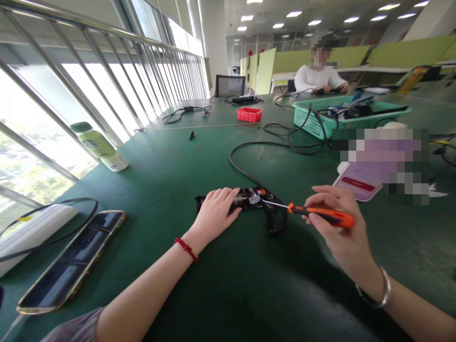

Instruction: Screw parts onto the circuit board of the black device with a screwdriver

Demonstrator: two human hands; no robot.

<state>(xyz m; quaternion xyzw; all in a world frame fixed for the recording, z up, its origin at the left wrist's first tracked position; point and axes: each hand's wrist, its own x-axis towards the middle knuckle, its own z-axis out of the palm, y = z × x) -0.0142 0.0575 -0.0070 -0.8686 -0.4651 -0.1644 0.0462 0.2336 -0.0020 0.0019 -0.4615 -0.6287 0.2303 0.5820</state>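
My left hand (218, 208) lies over an opened black corded appliance (245, 201), gripping its body with fingers on the far side and thumb on the near side. Coloured wires and a small grey part show at its right end, beside a black curved handle-like piece (273, 223). What kind of appliance it is, I cannot tell. In my right hand (344, 228) is an orange and black screwdriver (320, 213), held nearly level. Its shaft points left, and the tip meets or hovers just over the exposed wires. A black cable (245, 168) runs away from the appliance.
A green basket (315, 118) of tools and cables stands far right, near a red tray (249, 114). A phone (359, 183) is at right, partly blurred. At left are another phone (76, 261), a white object (32, 232) and a bottle (99, 146). A person (317, 78) sits beyond.
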